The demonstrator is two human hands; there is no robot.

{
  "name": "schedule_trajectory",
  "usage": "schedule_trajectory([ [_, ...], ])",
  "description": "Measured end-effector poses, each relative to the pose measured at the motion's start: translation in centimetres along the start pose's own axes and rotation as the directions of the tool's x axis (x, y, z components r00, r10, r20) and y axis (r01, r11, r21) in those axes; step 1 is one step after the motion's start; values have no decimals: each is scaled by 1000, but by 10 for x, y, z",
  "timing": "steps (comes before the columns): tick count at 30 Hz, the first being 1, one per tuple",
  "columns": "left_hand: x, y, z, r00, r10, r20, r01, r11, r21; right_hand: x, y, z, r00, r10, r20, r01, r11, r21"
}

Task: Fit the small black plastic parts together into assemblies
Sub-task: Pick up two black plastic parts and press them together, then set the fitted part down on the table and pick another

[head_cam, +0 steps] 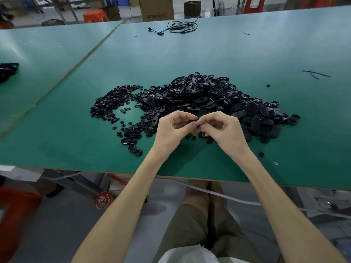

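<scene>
Nearest, left hand (171,130) and right hand (225,130) curled fingertip to fingertip, pinching a part (191,122) between them; ovals (209,99) heaped just beyond, discs (112,103) far-left, closer to the left hand.

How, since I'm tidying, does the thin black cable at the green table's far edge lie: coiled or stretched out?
Loosely coiled: the thin black cable lies in overlapping loops on the green table, ends trailing out.
</scene>
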State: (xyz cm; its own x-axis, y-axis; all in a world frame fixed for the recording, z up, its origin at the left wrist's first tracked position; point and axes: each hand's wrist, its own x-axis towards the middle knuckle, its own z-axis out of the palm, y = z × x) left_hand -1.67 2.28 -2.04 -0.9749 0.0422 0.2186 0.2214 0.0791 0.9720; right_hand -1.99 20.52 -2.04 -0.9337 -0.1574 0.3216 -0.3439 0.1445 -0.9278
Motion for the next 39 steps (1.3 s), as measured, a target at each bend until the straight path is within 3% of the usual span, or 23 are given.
schedule_trajectory([
  [3,0,1,2,999,51,5,-51,998,27,-1,-2,0,997,-16,-74,18,999,32],
  [6,1,1,1,995,94,-23,-91,991,100,-1,-2,-4,955,13,-296,-2,999,39],
  [9,1,1,0,993,85,-83,-59,958,281,0,-1,-8,854,69,-516,-54,998,44],
  [13,2,-1,3,991,127,-28,-92,836,540,2,1,-8,782,91,-616,-114,993,3],
  [18,1,-3,7,997,78,-7,-49,694,718,2,0,-8,801,137,-582,-187,982,-26],
  [22,1,-4,8,998,61,9,-47,672,739,0,-3,-5,860,4,-511,-133,968,-215],
  [26,1,-2,7,998,60,-2,-39,687,726,0,1,2,970,-34,-241,-111,818,-564],
  [29,0,-1,8,998,56,-6,-36,707,706,0,4,6,982,-2,-188,-131,712,-690],
  [39,-2,4,7,997,76,-24,-47,804,593,-1,-1,0,952,82,-294,-197,901,-387],
])
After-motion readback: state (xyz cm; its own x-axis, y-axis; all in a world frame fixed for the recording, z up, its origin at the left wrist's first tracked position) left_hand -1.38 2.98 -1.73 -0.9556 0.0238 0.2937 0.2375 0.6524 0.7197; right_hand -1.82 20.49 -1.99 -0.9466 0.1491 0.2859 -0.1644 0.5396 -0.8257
